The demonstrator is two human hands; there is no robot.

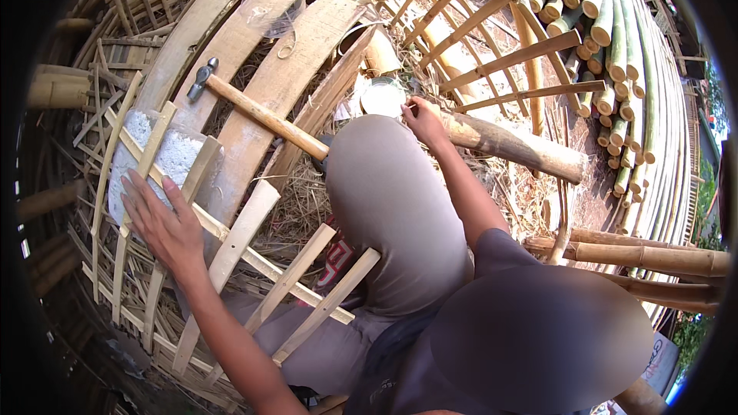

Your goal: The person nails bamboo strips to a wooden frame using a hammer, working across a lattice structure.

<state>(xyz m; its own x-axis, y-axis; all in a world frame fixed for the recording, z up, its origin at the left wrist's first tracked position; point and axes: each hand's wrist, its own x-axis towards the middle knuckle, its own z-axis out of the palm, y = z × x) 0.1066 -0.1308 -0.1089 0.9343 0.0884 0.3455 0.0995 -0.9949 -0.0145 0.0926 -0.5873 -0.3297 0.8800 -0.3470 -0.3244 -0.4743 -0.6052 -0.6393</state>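
My left hand lies with its fingers stretched out on a lattice of pale bamboo slats. The lattice slants across my lap, and its far left part rests over a rough whitish block. Beyond my knee, my right hand is beside a round white container. Its fingertips are pinched together; what they hold, if anything, is too small to make out. A hammer with a wooden handle and metal head lies across the planks, its handle end near my knee.
Several wide wooden planks with gaps between them lie ahead. A thick bamboo pole and an upright slatted bamboo frame stand to the right. Cut bamboo poles are stacked at the far right. Straw and shavings litter the ground.
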